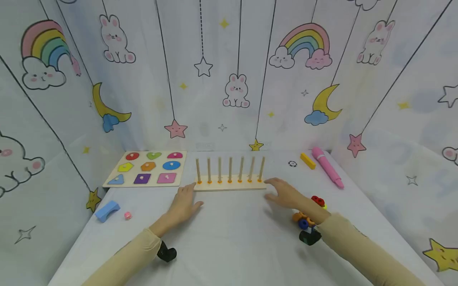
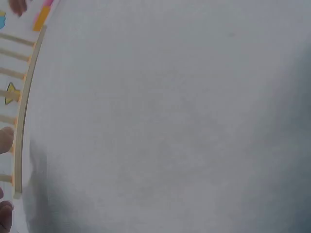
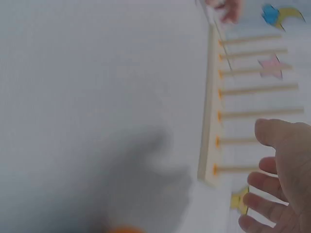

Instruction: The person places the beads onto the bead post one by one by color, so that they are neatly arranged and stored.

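A wooden peg board (image 1: 230, 188) with a row of several upright pegs stands mid-table, an orange ring at the foot of each peg. At its left end, my left hand (image 1: 182, 204) reaches with fingertips right at the board's corner, thumb spread to the side. My right hand (image 1: 284, 193) is by the opposite end, fingers relaxed and apart. In the right wrist view the thumb and fingers of this hand (image 3: 294, 170) overlap the nearest pegs (image 3: 238, 169). Only a few left fingertips (image 2: 6, 140) show at the edge of the left wrist view, beside the board (image 2: 24, 111).
A shape puzzle board (image 1: 155, 168) lies back left, with a blue arch block (image 1: 107, 211) and pink bead (image 1: 127, 215) before it. A pink marker-like stick (image 1: 327, 167) and yellow block (image 1: 307, 161) lie back right. Colourful small pieces (image 1: 303, 223) sit under my right forearm.
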### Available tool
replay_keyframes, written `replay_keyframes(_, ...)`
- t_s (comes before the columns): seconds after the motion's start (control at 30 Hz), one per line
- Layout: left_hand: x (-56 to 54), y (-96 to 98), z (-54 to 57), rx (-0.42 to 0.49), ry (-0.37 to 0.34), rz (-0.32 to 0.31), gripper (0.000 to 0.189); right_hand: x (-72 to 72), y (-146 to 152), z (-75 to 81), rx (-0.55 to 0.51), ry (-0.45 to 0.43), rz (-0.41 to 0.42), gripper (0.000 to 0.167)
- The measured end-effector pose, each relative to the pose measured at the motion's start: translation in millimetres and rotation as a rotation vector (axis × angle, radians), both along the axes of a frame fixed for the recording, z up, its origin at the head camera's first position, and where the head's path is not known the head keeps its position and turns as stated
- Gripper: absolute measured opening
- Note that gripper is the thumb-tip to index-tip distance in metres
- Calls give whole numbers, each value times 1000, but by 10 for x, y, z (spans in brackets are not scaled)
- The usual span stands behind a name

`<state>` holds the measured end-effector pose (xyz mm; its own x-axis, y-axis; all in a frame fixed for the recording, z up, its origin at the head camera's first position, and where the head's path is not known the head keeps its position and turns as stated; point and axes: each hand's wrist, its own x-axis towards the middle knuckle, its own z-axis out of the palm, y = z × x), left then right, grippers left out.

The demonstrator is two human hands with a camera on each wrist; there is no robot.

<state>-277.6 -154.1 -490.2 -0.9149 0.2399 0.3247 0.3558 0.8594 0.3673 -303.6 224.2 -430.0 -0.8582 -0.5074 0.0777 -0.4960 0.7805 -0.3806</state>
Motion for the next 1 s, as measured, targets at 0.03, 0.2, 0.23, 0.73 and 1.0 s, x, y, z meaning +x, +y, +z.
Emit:
replay_keyframes(0.03,-39,-26,-33,31,-13,16,75,-24,84,1,-16,21,-12,49)
replay_keyframes(0.2,-283,-90,-125,157,-97,70,77,-122,572,-85,-56,76,-69,35)
replay_keyframes(0.23,-332,-98,-134,159,-113,78,78,-123,667,-115,-57,62,-86,34)
replay_keyframes(0.73,-624,-110,-38,53,-267,80,81,104,1386,-368,-80,17,-173,23)
replay_keyframes(1.0,-695,-136,-4,3,-307,81,85,101,1456,-383,-73,26,-228,26)
